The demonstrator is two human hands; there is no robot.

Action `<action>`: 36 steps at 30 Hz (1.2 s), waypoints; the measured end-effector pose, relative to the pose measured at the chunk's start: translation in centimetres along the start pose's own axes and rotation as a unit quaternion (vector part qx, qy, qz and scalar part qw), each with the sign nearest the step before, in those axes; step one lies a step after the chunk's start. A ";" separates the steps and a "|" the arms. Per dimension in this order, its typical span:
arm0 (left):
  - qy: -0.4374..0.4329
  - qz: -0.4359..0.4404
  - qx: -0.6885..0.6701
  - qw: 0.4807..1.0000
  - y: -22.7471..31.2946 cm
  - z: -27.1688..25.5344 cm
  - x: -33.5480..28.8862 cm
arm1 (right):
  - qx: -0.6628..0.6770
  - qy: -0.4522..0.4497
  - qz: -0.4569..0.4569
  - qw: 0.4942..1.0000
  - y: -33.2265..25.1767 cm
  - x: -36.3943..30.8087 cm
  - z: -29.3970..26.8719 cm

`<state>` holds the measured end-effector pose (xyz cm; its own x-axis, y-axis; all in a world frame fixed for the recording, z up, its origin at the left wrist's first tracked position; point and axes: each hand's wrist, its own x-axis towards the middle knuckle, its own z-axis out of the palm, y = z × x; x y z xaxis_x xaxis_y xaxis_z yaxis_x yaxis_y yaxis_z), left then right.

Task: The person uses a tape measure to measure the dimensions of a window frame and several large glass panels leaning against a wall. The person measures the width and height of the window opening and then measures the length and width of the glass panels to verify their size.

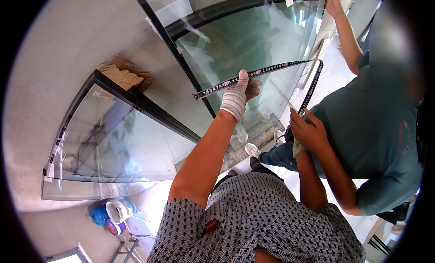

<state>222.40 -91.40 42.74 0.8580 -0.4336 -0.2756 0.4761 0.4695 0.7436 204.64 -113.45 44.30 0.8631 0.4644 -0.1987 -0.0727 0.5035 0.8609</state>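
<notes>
My left hand point(238, 96), in a pale striped glove, pinches the black blade of a tape measure point(278, 66) between thumb and fingers. The blade's free end sticks out to the left, over the frame of a large glass pane point(235, 43). Toward the right the blade stretches past the pane, folds sharply, and drops to a co-worker's bare hand point(312, 129). My right hand point(297, 148), gloved too, is mostly hidden behind that hand; its fingers and anything in them cannot be seen. The co-worker's other hand point(334, 5) touches the pane's far right edge.
A second black-edged glass pane point(122, 136) leans at the left, with torn cardboard point(124, 75) behind it. A white bucket point(118, 211) and a blue bag point(99, 215) stand at lower left. The co-worker in a dark green shirt point(362, 122) stands close on my right.
</notes>
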 end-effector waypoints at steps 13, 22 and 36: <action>0.025 0.044 -0.026 0.998 -1.9 -0.7 3.0 | -0.093 -0.033 0.020 0.995 -3.0 -0.9 1.8; 0.057 0.058 0.012 0.997 -1.6 0.8 2.6 | -0.013 -0.121 0.026 0.992 -2.8 -1.7 5.1; 0.047 0.065 0.036 0.996 -1.7 1.8 2.8 | 0.701 -0.411 0.528 0.247 -9.5 5.8 17.5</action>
<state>223.65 -94.79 41.78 0.9276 -0.2973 -0.2263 0.3468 0.4595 0.8177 219.08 -128.26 43.20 0.5852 -0.7972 0.1484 -0.7270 -0.5968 -0.3396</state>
